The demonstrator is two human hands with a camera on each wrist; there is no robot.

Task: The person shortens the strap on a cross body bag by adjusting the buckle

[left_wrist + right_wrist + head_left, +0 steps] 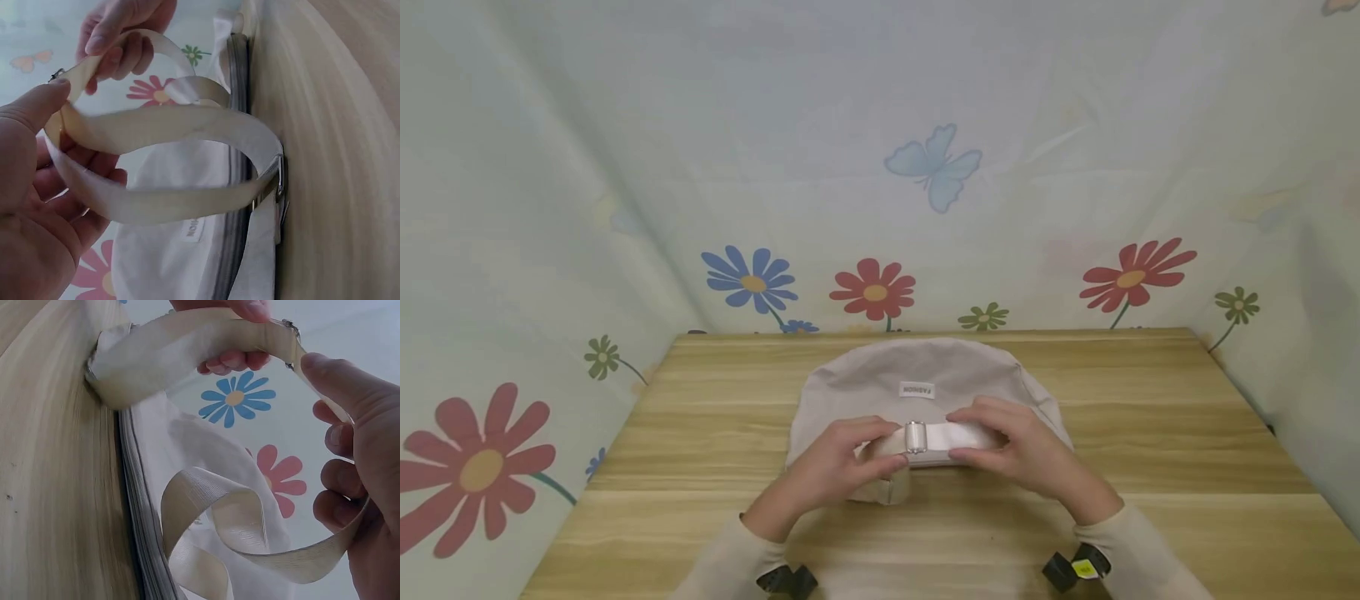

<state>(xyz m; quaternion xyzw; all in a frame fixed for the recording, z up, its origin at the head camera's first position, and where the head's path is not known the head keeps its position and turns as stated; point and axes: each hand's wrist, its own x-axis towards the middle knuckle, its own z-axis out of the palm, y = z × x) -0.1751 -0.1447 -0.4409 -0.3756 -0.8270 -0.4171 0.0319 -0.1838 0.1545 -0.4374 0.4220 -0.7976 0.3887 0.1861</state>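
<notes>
A pale beige fabric bag (pixel 850 383) with a small "FASHION" label (pixel 917 390) lies on the table. Its off-white webbing strap (pixel 951 436) is lifted in front of it, with a metal slider buckle (pixel 915 437) between the two hands. On the buckle's left side, the left hand (pixel 835 462) pinches the strap between thumb and fingers. To the right, the right hand (pixel 1026 446) grips the strap, thumb on one face and fingers behind. In the left wrist view, the strap loops down to a metal ring (pixel 279 178) beside the bag's zipper (pixel 237 94).
The bag lies on a wood-grain table (pixel 1150 417). Behind and beside the table hangs a pale cloth (pixel 820 125) printed with flowers and a butterfly. A black band with a camera (pixel 1063 571) sits on the right wrist, another (pixel 790 579) on the left.
</notes>
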